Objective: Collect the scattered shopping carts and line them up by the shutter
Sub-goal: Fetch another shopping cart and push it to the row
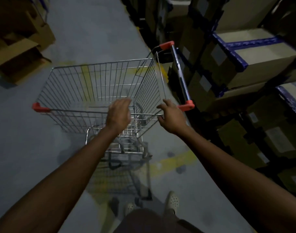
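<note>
One wire shopping cart (100,84) stands mid-frame, and only its own mesh shows inside the basket. Its red-capped handle (181,76) is on the right side, just beside the racks. The left hand (118,113) hovers palm-down over the near rim with its fingers straight and loose. The right hand (171,118) is spread at the near right corner of the rim, unclenched; whether it touches the wire is too blurred to tell. Open cardboard boxes (21,47) sit upper left, their insides dark. Blue-taped cartons (255,52) fill the racks on the right. The grey floor (17,140) carries worn yellow lines (174,163).
</note>
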Demonstrator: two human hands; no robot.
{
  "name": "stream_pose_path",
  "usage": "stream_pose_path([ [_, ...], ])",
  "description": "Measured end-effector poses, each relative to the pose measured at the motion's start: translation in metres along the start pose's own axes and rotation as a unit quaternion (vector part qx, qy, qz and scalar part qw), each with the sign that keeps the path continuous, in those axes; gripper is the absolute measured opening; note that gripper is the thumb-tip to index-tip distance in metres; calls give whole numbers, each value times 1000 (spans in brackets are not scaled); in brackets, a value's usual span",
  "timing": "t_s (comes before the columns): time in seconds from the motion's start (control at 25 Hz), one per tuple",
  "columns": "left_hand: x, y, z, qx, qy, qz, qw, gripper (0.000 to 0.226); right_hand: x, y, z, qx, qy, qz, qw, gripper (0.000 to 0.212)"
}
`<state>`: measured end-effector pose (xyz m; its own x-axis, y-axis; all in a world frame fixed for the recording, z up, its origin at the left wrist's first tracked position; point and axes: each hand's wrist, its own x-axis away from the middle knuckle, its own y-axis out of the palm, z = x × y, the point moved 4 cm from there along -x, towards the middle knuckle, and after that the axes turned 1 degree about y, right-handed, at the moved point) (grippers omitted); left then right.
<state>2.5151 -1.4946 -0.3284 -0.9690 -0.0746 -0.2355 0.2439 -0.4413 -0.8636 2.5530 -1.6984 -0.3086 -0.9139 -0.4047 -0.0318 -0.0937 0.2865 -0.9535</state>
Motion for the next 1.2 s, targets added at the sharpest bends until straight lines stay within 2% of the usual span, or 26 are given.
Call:
stream_pose_path([
  [0.16, -8, -2, 53, 31, 53, 0, 998, 42, 1, -6, -16, 63, -4, 12, 998, 41],
  [0.28, -7, -6, 64, 36, 74, -3, 997, 39, 4, -4, -26, 50, -12, 12, 999, 46],
  [0.44, -1, -5, 54, 19, 62, -23, 998, 35, 5, 1, -36, 14, -33, -17, 999, 51],
  [0.6, 2, -4, 23, -25, -11, -60, 998, 52, -2, 6, -44, -18, -41, -37, 998, 52],
  [0.8, -13, -29, -28, -81, -140, -58, 985, 49, -31, 3, -62, -23, -89, -42, 995, 57],
  [1.0, -2, -53, -79, -114, -220, 2, 969, 48, -91, 19, -87, 15, -165, -66, 984, 82],
  [1.12, 25, -72, -98, -151, -309, 32, 938, 73, -127, 33, -104, 61, -222, -68, 971, 92],
  [1.2, 41, -88, -111, -206, -384, 23, 900, 84, -141, 41, -110, 89, -271, -69, 956, 83],
])
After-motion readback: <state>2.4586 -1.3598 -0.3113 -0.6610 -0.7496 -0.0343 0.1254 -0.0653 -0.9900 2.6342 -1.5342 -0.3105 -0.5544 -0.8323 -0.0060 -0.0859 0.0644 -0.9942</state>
